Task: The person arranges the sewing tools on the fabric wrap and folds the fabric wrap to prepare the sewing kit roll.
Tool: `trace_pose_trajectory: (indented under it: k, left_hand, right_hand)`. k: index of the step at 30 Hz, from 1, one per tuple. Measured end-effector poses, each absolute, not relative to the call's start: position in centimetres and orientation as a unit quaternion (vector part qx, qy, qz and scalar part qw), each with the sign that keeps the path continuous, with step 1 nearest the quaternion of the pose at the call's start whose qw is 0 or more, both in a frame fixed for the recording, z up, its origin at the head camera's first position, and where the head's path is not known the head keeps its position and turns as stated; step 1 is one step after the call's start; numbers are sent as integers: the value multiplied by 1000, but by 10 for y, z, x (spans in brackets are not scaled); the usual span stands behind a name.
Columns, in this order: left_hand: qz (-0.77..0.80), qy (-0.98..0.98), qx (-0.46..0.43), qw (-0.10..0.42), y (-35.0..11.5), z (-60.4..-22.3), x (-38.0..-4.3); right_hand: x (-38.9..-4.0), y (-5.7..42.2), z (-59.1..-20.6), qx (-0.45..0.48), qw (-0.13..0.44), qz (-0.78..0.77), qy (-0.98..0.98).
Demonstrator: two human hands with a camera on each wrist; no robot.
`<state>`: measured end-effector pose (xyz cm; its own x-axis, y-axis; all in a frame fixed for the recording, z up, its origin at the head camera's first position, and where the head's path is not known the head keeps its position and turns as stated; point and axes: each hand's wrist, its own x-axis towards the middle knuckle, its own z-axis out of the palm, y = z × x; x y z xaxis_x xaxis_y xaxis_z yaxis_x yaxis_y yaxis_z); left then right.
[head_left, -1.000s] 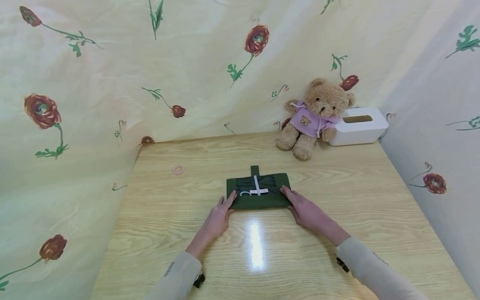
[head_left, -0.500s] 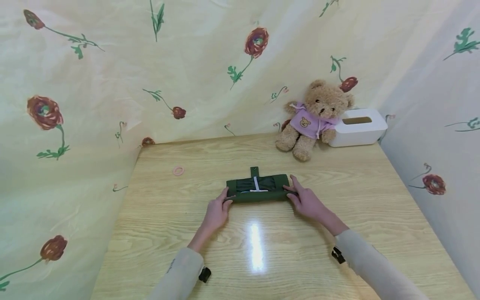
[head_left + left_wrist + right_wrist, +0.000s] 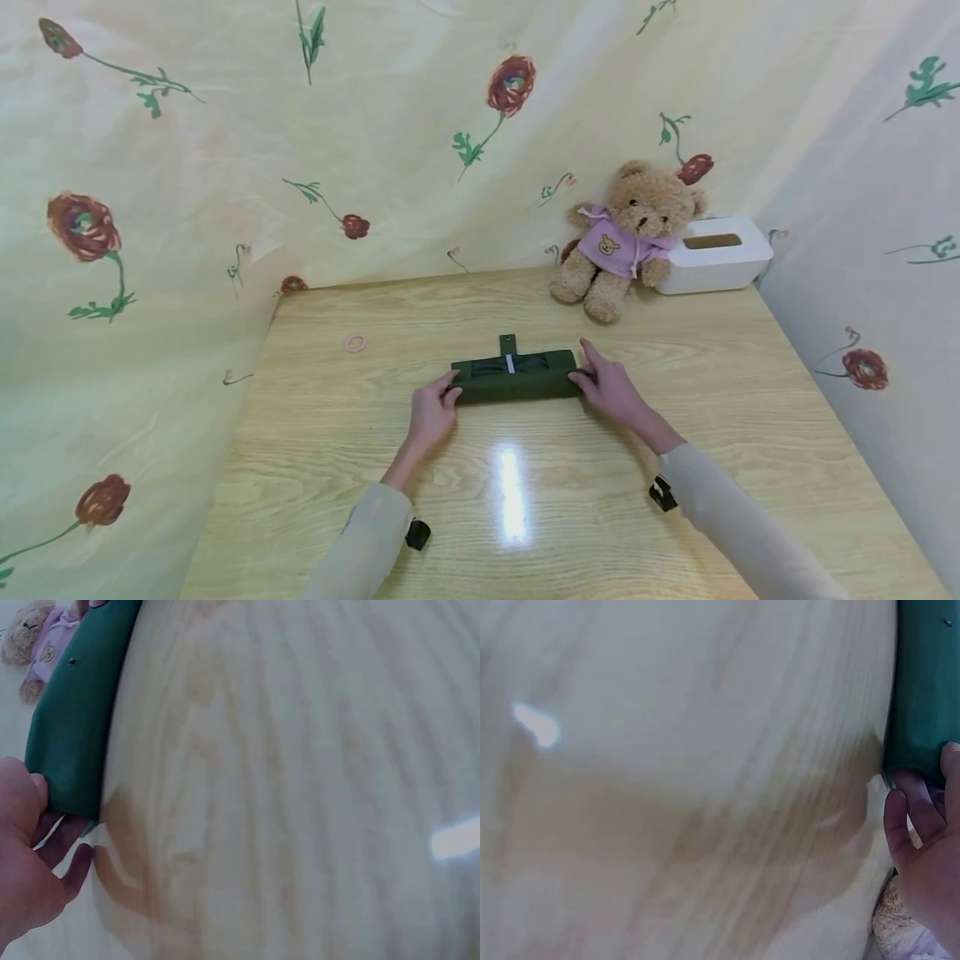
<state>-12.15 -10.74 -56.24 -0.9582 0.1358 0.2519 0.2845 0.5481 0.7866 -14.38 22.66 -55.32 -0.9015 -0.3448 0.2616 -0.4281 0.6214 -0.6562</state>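
Observation:
A dark green roll-up pouch (image 3: pixel 517 386) lies across the middle of the table, its near side folded over. Behind the fold show a strip of black mesh and a short white strap (image 3: pixel 511 364); a tab (image 3: pixel 507 343) with a snap points away at the far edge. My left hand (image 3: pixel 433 412) pinches the left end of the roll; in the left wrist view, the thumb lies on top with fingers tucked into the end. At the other end my right hand (image 3: pixel 615 393) grips likewise, its index finger extended in the head view. The pouch's contents are hidden by the fold.
A teddy bear (image 3: pixel 622 242) in a purple hoodie sits at the back right, against a white tissue box (image 3: pixel 720 271). A pink ring (image 3: pixel 356 342) lies on the wooden table (image 3: pixel 315 467) at left. Flower-patterned cloth (image 3: pixel 405 125) hangs behind and along both sides.
Both hands have rolled the pouch's near edge away, over the mesh. The white labelled piece and pale curved item seen earlier are now covered, and the pouch is narrower.

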Motion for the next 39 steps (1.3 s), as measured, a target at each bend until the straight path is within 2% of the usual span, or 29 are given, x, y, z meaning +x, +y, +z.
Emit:
trace_pose_trajectory:
  k: [9, 18, 27, 30, 33, 37, 39]
  left_hand:
    - [-502, -861, -79, -27, -111, -554, -134]
    - [-500, -865, -31, 32, -103, -557, -137]
    - [-519, -854, 51, -4, -96, -548, -143]
    - [-512, -858, 42, 10, -95, -549, -146]
    - [-468, -882, -16, 54, -94, -553, -147]
    - [-294, -940, -109, 133, -91, -562, -146]
    - [-201, -961, -122, 148, -90, -565, -145]
  right_hand:
    - [-153, 224, -550, 191, 40, 396, -897]
    - [-157, 225, -551, 154, 2, 407, -900]
    - [-163, 224, -549, 105, -51, 435, -893]
    - [-166, 222, -548, 91, -55, 438, -893]
    - [-168, 218, -548, 95, -34, 426, -899]
    - [-171, 212, -550, 116, 6, 390, -913]
    - [-172, 209, -551, 120, 12, 372, -920]
